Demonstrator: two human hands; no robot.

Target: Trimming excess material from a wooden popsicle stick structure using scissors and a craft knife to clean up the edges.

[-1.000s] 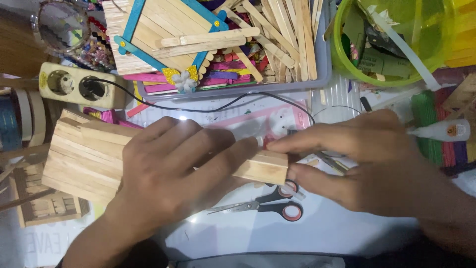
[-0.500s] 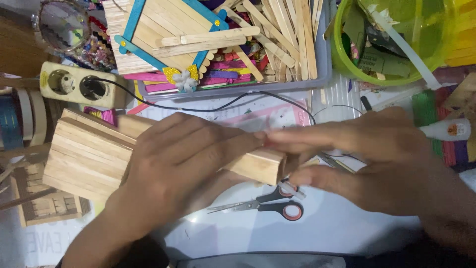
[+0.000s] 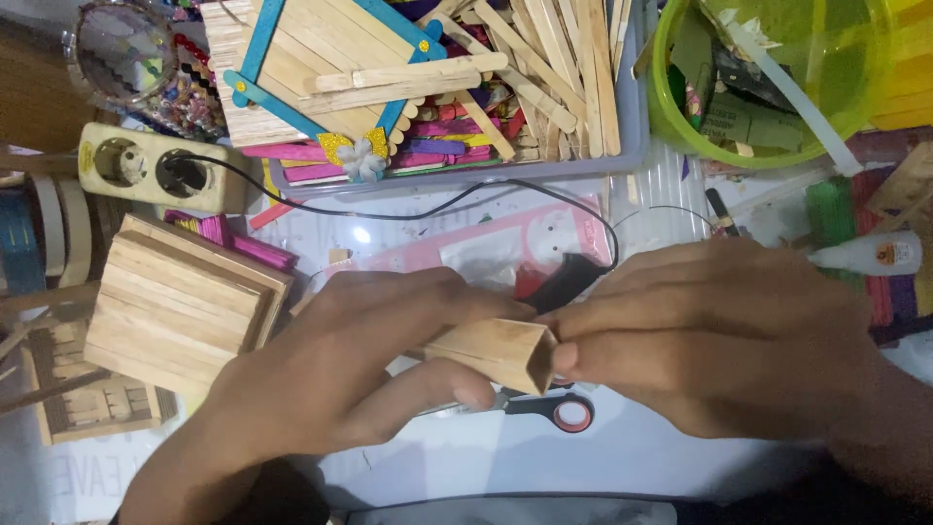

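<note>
we log one hollow stick tube (image 3: pixel 501 352), pinched by our left hand (image 3: pixel 340 374), its open end touched by our right hand's (image 3: pixel 719 335) pressed-together fingertips, scissors (image 3: pixel 544 406) beneath.

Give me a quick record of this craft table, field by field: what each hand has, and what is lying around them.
left hand: grip around a hollow square tube of craft sticks
right hand: fingertips pinch the tube's open end
under the hands: scissors, black and red handles
left of hands: stick-built box
far left: socket strip with black cable
top: grey tray of plain and coloured craft sticks
top right: green bowl of scraps
right: glue bottle
</note>
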